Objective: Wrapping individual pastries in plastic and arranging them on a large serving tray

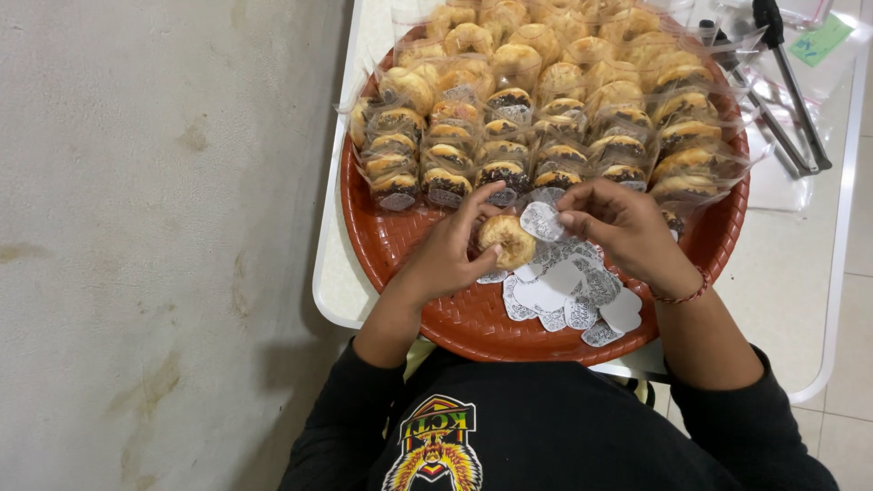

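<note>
A round red woven tray [382,241] lies on a white table and holds several rows of small golden pastries in clear wrappers [536,100]. My left hand [450,255] grips one wrapped pastry [507,238] over the tray's near part. My right hand [623,227] pinches a small white printed sticker [542,221] right beside that pastry, touching its wrapper. A loose pile of the same white stickers [568,295] lies on the tray under my hands.
The white table [782,291] carries metal tongs [787,86] and clear plastic bags with a green label [818,41] at the far right. A pale stained wall or floor [155,236] fills the left side.
</note>
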